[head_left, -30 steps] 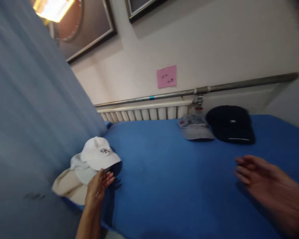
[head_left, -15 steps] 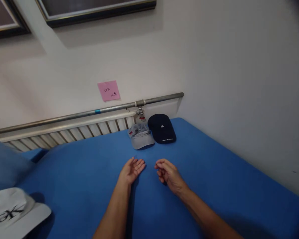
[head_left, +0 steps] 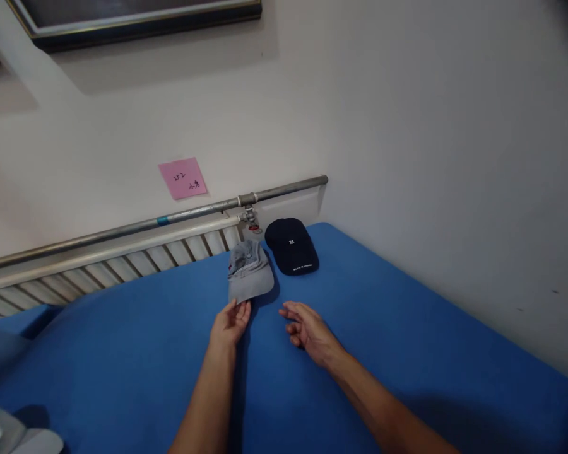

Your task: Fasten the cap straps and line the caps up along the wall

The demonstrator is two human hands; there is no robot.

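Observation:
My left hand [head_left: 230, 321] reaches forward over the blue sheet [head_left: 137, 353], and its fingertips close on the near edge of the brim of a grey cap [head_left: 249, 274]. The cap lies with its brim pointing toward me. To the right of it my right hand [head_left: 307, 329] hovers just above the sheet, its fingers loosely curled and apart, holding nothing. A dark navy cap [head_left: 292, 246] with a small white logo lies right beside the grey one, near the corner of the walls.
A white radiator [head_left: 123, 261] and a metal pipe [head_left: 194, 211] run along the wall behind the caps. A pink note [head_left: 182, 178] is stuck above them. A framed picture [head_left: 137, 16] hangs higher up. Part of a white cap [head_left: 9, 435] shows at the bottom left.
The view swung right, away from the white cap. Both hands moved forward to the far caps; my left hand reached the grey cap's brim, and the cap turned its brim toward me.

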